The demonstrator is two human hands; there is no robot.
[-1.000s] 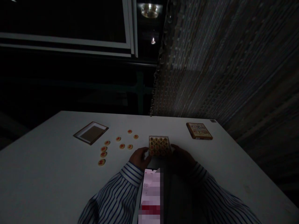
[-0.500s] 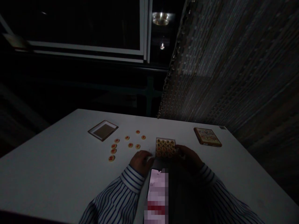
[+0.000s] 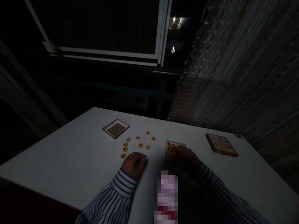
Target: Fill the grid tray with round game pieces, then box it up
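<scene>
A small clear-sided tray (image 3: 167,143) of round xiangqi pieces stands on the white table in front of me. My right hand (image 3: 187,158) reaches over it from the right, fingertips pinched on a piece at its left-middle part; the hand hides the tray's right side. Loose red-marked xiangqi pieces (image 3: 140,145) lie to the left of the tray, several in a loose column and others scattered. Close below them my left hand (image 3: 134,165) rests on the table, fingers curved, with a gap between thumb and forefinger and nothing visible in it.
A phone (image 3: 167,193), blurred out, lies between my forearms. An opened box half (image 3: 116,128) sits at the back left, a printed box lid (image 3: 221,144) at the right. The table (image 3: 77,155) ends near a window and a string curtain (image 3: 221,77). The room is dark.
My right hand has moved from the tray's right edge onto the pieces in it. My left hand has drawn away to the left. The view has shifted left.
</scene>
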